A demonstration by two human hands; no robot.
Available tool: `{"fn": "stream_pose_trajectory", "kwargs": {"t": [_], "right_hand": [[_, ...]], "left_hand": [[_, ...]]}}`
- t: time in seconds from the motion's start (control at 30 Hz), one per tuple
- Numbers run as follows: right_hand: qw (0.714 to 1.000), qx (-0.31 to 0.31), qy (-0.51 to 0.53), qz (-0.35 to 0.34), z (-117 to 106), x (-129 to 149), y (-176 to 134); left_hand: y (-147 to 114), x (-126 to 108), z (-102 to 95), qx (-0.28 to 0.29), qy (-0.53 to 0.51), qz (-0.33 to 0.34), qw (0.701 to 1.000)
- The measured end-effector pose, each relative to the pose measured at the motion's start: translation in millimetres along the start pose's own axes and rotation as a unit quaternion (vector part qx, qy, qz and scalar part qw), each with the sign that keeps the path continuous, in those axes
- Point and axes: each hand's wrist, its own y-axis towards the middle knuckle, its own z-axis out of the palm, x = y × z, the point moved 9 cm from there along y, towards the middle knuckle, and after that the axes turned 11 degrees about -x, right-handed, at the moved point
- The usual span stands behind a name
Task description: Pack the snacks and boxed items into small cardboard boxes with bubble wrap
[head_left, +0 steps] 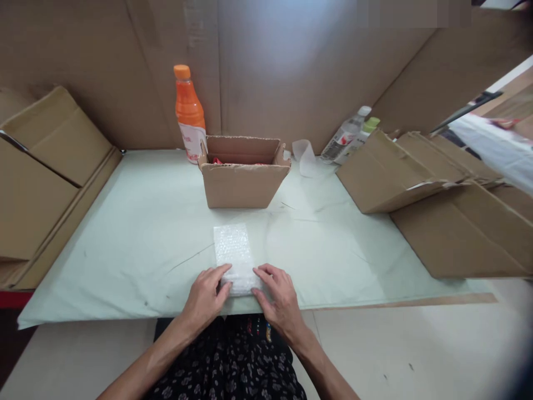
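The strip of clear bubble wrap (pixel 235 244) lies at the lower centre of the frame, its far part flat and its near end bunched in thicker layers. My left hand (pixel 204 294) grips the left side of that near end between thumb and forefinger; my right hand (pixel 281 297) grips its right side likewise, the fingertips of both hands touching the plastic. Under it spreads a pale green cloth (pixel 137 222), its front edge just nearer me than the wrap.

Beyond the wrap, at centre, stands an open brown cardboard box (pixel 241 186) with something red inside. Just behind its left side, in the upper left-centre, is an orange plastic bottle with a white label (pixel 189 108). Right of the box sits a curled translucent sheet (pixel 305 160), then a clear bottle with a white cap (pixel 345 136) leaning beside a green-capped bottle (pixel 368 128). Larger brown cartons (pixel 470 228) fill the right.
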Motion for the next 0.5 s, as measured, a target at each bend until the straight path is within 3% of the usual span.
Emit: {"fn": "stream_pose_trajectory", "kwargs": {"t": [0.13,0.3,0.4,0.5], "right_hand": [[0.993,0.071,-0.046,-0.081,18.2,13.4,4.2],[0.993,0.104,0.011,-0.057,25.6,13.5,17.7],[0.995,0.095,0.014,-0.034,18.7,16.0,17.7],[0.995,0.065,-0.044,-0.057,13.3,23.9,17.9]], "left_hand": [[7.8,-2.4,-7.0,-0.047,0.061,0.032,0.997],[-13.9,-16.5,-16.8,-0.025,0.009,0.114,0.993],[-12.2,-6.0,-14.3,-0.014,0.018,0.063,0.998],[4.9,9.2,-10.7,-0.027,0.073,0.005,0.997]]}}
